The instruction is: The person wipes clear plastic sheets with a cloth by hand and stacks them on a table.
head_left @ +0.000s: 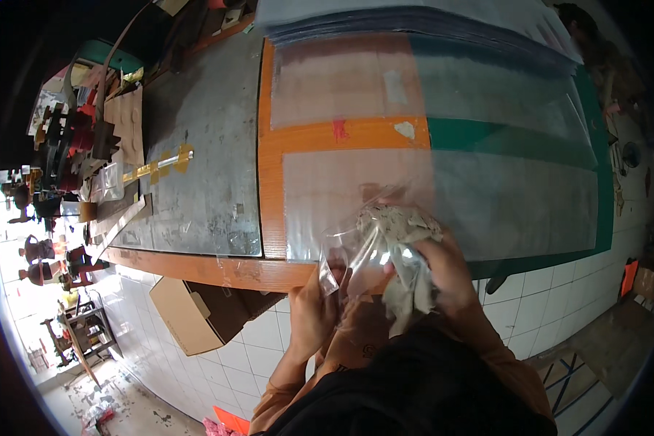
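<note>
A clear, shiny plastic sheet (pixel 357 272) is bent up in front of my body, over the table's near edge. My left hand (pixel 314 312) grips its left side, fingers curled. On the right, my right hand (pixel 449 270) is closed around a crumpled grey-beige rag (pixel 413 227), which is bunched against the plastic and hangs down beside it. Some of the right fingers are hidden by the rag. Beyond both hands, a broad layer of clear plastic sheets (pixel 516 200) lies flat on the orange and green tabletop.
Another flat layer of clear sheets (pixel 341 83) lies farther back, below a thick stack of plastic (pixel 421 16). To the left is a grey board (pixel 203 138) with tape strips. An open cardboard box (pixel 185 316) sits below the table's orange edge (pixel 269 273).
</note>
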### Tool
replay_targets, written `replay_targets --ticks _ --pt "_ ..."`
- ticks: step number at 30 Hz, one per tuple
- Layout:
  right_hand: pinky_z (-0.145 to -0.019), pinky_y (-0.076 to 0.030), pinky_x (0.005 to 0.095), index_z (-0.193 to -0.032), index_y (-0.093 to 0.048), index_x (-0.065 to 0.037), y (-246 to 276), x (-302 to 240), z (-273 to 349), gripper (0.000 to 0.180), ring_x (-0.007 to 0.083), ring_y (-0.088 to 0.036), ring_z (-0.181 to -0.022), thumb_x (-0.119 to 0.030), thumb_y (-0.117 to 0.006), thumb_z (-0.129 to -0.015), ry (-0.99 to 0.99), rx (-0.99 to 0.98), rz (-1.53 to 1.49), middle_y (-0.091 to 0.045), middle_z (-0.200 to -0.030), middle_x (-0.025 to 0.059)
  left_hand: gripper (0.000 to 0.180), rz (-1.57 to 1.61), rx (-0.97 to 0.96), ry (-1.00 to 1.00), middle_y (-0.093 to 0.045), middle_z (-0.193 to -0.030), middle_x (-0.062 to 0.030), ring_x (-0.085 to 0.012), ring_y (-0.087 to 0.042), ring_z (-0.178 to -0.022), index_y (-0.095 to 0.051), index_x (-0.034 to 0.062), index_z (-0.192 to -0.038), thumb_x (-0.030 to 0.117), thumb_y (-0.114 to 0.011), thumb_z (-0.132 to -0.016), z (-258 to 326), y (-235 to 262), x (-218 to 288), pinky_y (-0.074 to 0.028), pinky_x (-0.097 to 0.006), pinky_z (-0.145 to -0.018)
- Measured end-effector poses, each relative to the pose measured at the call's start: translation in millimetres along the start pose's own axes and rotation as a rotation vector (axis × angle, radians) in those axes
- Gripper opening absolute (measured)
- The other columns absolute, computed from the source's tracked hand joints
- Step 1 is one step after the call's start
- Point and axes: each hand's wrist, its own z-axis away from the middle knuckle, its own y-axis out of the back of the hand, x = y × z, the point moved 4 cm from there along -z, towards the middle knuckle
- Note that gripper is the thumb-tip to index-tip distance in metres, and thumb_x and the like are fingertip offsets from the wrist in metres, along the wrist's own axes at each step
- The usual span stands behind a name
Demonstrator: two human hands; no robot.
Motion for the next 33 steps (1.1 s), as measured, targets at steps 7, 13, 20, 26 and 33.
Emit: replay_targets --ticks 7,13,20,26,33 --pt "-0.093 -0.041 0.034 -0.122 -0.037 0.008 39.2 18.3 -0.3 0.042 0.0268 -0.051 -0.107 -0.018 -0.039 -0.089 0.139 0.019 -0.513 -0.049 -0.117 0.0219 0.023 -0.01 -0.083 0.183 -0.064 -0.082 -0.0128 -0.0224 -0.063 -0.062 -0.06 0.0003 -0.092 -0.006 -0.048 -0.074 11.6 30.2 -15.4 -0.048 -0.028 -0.059" --pt "-0.096 -0.039 0.0368 -0.127 -0.034 0.006 77.4 -15.0 1.5 0.046 0.0284 -0.047 -0.113 -0.018 -0.042 -0.089 0.311 0.362 -0.485 -0.045 -0.123 0.0203 0.039 -0.037 -0.232 0.262 -0.06 -0.059 -0.0099 -0.0146 -0.059 -0.044 -0.059 0.0008 -0.101 -0.009 -0.043 -0.066 24.8 42.4 -37.6 -0.046 -0.024 -0.045" --pt "-0.104 -0.027 0.0418 -0.132 -0.027 0.004 187.3 -44.9 36.5 0.046 0.0292 -0.035 -0.123 -0.019 -0.036 -0.093 0.784 0.693 -0.574 -0.035 -0.134 0.016 0.012 -0.23 -0.094 0.344 -0.063 -0.068 -0.0056 -0.0087 -0.055 -0.045 -0.063 0.001 -0.087 0.005 -0.053 -0.081 39.7 88.1 -61.3 -0.042 -0.024 -0.044" --pt "-0.105 -0.027 0.0433 -0.133 -0.024 0.003 165.4 -54.7 39.3 0.045 0.0289 -0.034 -0.124 -0.018 -0.03 -0.094 0.828 0.708 -0.532 -0.032 -0.137 0.0165 0.009 -0.488 0.06 -0.022 -0.062 -0.069 -0.008 -0.0213 -0.058 -0.053 -0.06 0.0049 -0.089 0.004 -0.055 -0.081 -8.7 105.2 -54.7 -0.044 -0.03 -0.052" --pt "-0.104 -0.028 0.041 -0.133 -0.024 0.004 159.2 -45.4 34.3 0.047 0.0272 -0.035 -0.124 -0.018 -0.029 -0.093 0.812 0.609 -0.582 -0.034 -0.136 0.0163 0.035 -0.612 0.286 -0.497 -0.055 -0.095 -0.0123 -0.0258 -0.057 -0.084 -0.052 0.0086 -0.111 0.012 -0.062 -0.077 -142.5 69.0 56.5 -0.046 -0.036 -0.069"
